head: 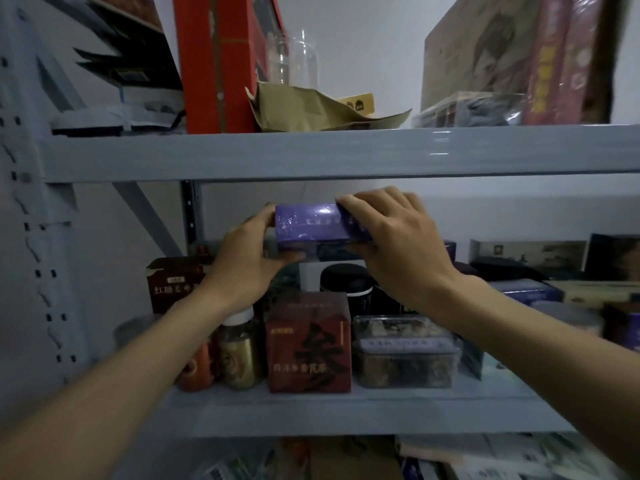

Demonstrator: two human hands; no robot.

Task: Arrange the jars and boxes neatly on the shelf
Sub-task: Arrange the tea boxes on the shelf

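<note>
Both hands hold a purple box [313,221] wrapped in glossy film, raised above the goods on the middle shelf [346,410]. The left hand [247,259] grips its left end, thumb on top and fingers curled underneath; the right hand [398,242] clasps the right end, fingers over the top edge. Below it, at the shelf front, stand a dark red box [308,344] with a large black character, a clear plastic tub [405,355] of dried food to its right, and a gold bottle [239,351] with a white cap to its left. A black-lidded jar [346,282] stands behind the red box.
</note>
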